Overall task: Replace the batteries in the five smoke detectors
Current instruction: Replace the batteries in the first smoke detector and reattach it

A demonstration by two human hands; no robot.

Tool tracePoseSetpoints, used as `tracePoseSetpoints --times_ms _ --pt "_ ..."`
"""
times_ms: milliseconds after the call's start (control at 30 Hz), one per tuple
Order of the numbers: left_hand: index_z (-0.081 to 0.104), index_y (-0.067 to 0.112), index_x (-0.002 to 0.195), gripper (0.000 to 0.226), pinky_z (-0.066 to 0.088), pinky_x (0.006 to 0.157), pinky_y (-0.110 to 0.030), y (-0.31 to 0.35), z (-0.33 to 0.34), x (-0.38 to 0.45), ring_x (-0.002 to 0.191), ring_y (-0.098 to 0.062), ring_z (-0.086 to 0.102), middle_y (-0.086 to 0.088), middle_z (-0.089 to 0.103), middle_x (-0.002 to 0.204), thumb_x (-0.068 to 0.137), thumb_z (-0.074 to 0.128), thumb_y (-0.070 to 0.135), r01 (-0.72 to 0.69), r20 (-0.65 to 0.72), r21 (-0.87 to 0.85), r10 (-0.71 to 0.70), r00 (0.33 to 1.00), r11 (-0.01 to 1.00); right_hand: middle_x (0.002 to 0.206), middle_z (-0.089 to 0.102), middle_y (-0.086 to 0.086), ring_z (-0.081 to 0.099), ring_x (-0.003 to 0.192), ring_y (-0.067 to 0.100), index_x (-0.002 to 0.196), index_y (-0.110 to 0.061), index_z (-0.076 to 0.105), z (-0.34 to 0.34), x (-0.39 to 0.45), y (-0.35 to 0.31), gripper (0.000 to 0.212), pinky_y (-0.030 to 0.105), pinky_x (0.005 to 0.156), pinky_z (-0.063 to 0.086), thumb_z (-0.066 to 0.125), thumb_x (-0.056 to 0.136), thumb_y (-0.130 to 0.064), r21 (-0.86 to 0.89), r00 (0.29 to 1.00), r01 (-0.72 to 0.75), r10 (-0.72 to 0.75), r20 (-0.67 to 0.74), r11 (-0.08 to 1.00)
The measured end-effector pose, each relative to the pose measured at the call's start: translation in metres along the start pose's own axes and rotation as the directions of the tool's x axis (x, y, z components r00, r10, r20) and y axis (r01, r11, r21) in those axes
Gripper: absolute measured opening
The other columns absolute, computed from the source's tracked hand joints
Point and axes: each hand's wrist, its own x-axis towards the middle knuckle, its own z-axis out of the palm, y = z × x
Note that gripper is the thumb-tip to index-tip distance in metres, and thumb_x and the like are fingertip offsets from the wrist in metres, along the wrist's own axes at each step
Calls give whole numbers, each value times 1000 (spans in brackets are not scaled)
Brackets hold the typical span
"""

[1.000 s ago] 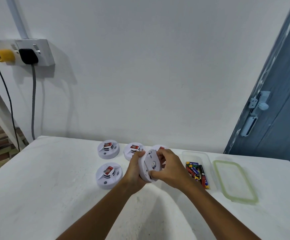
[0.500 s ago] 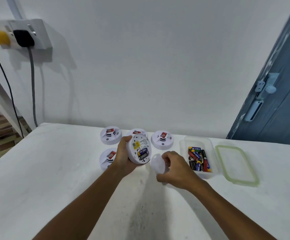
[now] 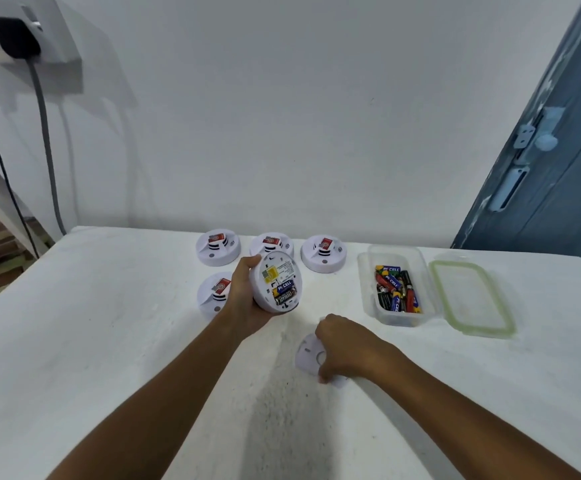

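My left hand (image 3: 244, 299) grips the round white plastic smoke detector (image 3: 277, 282) by its rim, back face tilted up toward me so the open bay shows: two batteries in it, a blue one over a black-and-gold one. Held off the desk, probably so I can work the cells out next. My right hand (image 3: 346, 351) is at 5 o'clock of it, fingers curled down over the thin white round back cover (image 3: 308, 353) that lies flat on the white desk (image 3: 109, 323); looks like parking it near, for refitting. Whether the fingers pinch it or only rest on it I cannot tell.

Four other white round detectors sit face up: one (image 3: 212, 294) just behind my left hand at 9 o'clock, three in a row at 12 o'clock, left (image 3: 218, 251), middle (image 3: 271, 242) partly hidden, right (image 3: 323, 252).

At 3 o'clock, a clear rectangular plastic tub (image 3: 368, 289) holds loose batteries (image 3: 398, 289), blue, red, black, jumbled. Its green-rimmed clear lid (image 3: 472, 299) lies flat just beside it, farther right, so the tub stays reachable.

No cell swapped in this unit yet, I judge.
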Motion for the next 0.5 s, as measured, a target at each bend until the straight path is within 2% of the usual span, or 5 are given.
tracePoseSetpoints --times_ms 133,233,300,367,500 --pt "62 14 116 44 35 105 -55 -1 3 6 110 -36 53 -18 63 112 88 43 43 15 31 -17 -14 999 1000 106 51 7 54 91 23 92 -11 55 -7 -1 7 40 29 62 44 79 71 -34 108 999 -9 14 -48 994" --pt "64 14 112 43 33 105 -54 0 15 15 108 -36 53 -18 63 110 88 42 42 31 81 -5 -30 996 1000 131 52 6 58 110 23 131 -11 52 -30 -5 15 68 37 88 51 76 75 -40 277 984 -16 64 -166 961" --pt "66 13 106 41 32 105 -54 -4 34 21 104 -35 54 -17 66 105 89 42 42 53 116 -7 -52 992 999 132 54 6 58 112 20 134 -11 51 -48 -13 28 70 34 90 49 75 76 -42 354 959 -5 105 -263 935" --pt "65 13 106 40 32 105 -54 -9 54 24 106 -35 54 -17 66 107 89 43 41 61 163 -11 -59 985 998 120 60 5 59 105 18 128 -12 57 -63 -23 44 61 27 84 47 76 76 -39 421 938 -1 147 -315 907" --pt "66 13 104 41 35 102 -54 -27 99 28 109 -35 53 -16 64 111 78 49 40 69 253 48 -79 964 996 81 60 5 54 70 17 86 -9 65 -82 -54 89 26 27 62 41 76 76 -31 470 903 -2 203 -378 883"
